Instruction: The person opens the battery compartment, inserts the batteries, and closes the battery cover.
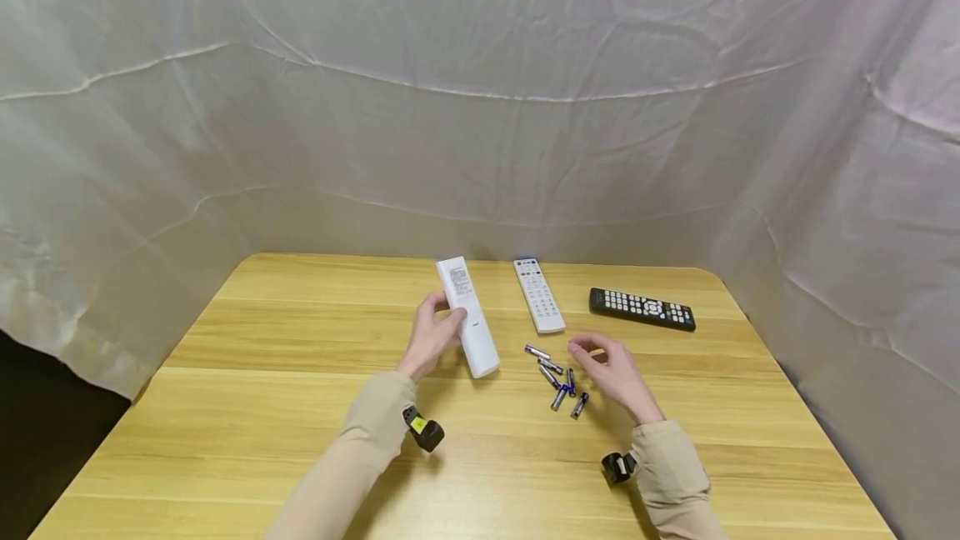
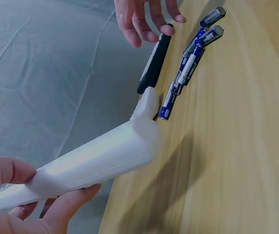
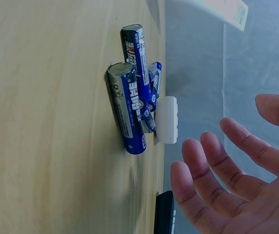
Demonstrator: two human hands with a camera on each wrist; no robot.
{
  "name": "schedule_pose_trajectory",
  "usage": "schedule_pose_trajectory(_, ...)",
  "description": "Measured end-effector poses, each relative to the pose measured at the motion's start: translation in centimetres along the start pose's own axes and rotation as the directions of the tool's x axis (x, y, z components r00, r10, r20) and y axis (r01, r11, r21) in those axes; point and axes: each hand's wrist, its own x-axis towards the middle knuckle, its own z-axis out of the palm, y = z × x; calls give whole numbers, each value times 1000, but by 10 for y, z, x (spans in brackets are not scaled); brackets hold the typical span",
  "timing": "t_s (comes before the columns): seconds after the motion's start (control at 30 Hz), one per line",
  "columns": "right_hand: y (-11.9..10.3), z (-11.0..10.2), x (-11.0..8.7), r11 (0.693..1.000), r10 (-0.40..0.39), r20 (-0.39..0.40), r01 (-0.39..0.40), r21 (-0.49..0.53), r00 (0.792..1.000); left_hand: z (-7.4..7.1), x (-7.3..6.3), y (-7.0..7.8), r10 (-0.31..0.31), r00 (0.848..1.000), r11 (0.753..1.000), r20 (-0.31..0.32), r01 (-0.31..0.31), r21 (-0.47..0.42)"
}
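My left hand (image 1: 433, 333) grips a white remote control (image 1: 474, 319) by its sides, its labelled back turned up. In the left wrist view the same white remote (image 2: 100, 153) is raised off the wood, its shadow falling beside it. My right hand (image 1: 617, 369) hovers with loosely bent fingers and holds nothing. Several blue and silver batteries (image 1: 559, 397) lie in a loose cluster just left of it. Seen from the right wrist, one battery (image 3: 127, 107) lies nearest, and the fingers (image 3: 217, 156) are spread apart from the pile.
Behind the batteries lies a second white remote (image 1: 538, 294), buttons up. A black remote (image 1: 642, 309) rests at the back right. The wooden table (image 1: 247, 432) is bordered by hanging grey cloth (image 1: 480, 148) at the back and sides.
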Motion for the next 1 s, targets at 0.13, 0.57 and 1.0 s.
schedule_pose_trajectory(0.13,0,0,-1,1000,-9,-5,9,-6,1000,-1,-2,-2,-16,1000,1000,-24,16,5)
schedule_pose_trajectory(0.57,1,0,-2,1000,-12,0,12,-11,1000,-4,-6,-8,-50,997,997,-50,47,-52)
schedule_pose_trajectory(1.0,2,-1,-4,999,-39,16,39,-12,999,-8,-14,-20,-42,999,992,-16,40,-123)
